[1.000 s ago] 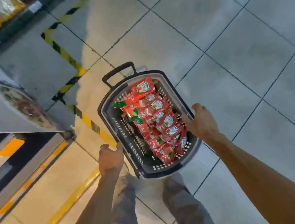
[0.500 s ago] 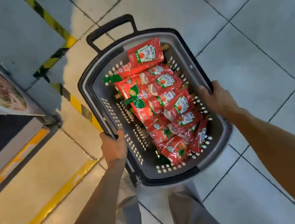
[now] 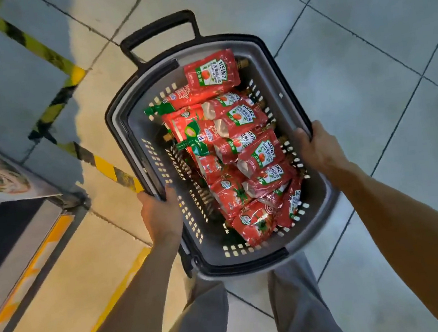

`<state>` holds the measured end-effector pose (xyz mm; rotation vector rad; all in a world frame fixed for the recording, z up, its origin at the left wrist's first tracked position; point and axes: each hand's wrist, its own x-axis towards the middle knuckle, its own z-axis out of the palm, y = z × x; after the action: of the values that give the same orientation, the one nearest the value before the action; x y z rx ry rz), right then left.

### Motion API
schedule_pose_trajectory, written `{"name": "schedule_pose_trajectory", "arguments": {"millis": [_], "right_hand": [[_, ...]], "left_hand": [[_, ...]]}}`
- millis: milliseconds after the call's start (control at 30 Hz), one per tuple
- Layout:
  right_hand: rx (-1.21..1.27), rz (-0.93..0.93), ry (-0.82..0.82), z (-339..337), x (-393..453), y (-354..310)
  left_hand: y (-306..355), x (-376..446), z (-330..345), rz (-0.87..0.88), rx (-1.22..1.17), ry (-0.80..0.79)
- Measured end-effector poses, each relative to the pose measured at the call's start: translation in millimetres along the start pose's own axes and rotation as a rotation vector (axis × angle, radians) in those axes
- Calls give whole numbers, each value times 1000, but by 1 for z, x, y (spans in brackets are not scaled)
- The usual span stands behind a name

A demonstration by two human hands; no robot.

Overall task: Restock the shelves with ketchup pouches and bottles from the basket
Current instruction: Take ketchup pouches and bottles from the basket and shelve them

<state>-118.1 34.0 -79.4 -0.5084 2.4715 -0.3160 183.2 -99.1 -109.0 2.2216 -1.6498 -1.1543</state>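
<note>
Looking straight down, both hands are on a grey plastic shopping basket [image 3: 151,135] with a black rim. Left hand [image 3: 160,216] has its fingers curled round the left edge, thumb hooked over the rim on the inside. Right hand [image 3: 316,148] is wrapped round the right edge the same way, so both are clamped on the basket itself, not on any of the stock.

Inside it's a pile of red ketchup pouches [image 3: 249,157], mostly stacked along the right half and overlapping each other. A Heinz pouch [image 3: 211,69] lies flat at the far end on top of the heap, label up. A couple of pouches with green spouts [image 3: 175,105] poke out toward the left side of the pile. Can't tell whether any bottles are buried under there.

Basket's black pull handle [image 3: 158,28] sticks out at the far end. Underneath is a grey tiled floor [image 3: 362,40] with yellow-and-black hazard tape [image 3: 52,103] on the left, and the base of a shelf unit [image 3: 15,230] at the left edge. Grey trouser legs [image 3: 296,307] show below the basket.
</note>
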Motion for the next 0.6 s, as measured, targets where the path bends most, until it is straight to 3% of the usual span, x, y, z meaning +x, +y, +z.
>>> {"name": "schedule_pose_trajectory", "arguments": {"millis": [600], "right_hand": [[203,114,146,62,-97,28]], "left_hand": [[-42,26,-36,223,106,-69]]}}
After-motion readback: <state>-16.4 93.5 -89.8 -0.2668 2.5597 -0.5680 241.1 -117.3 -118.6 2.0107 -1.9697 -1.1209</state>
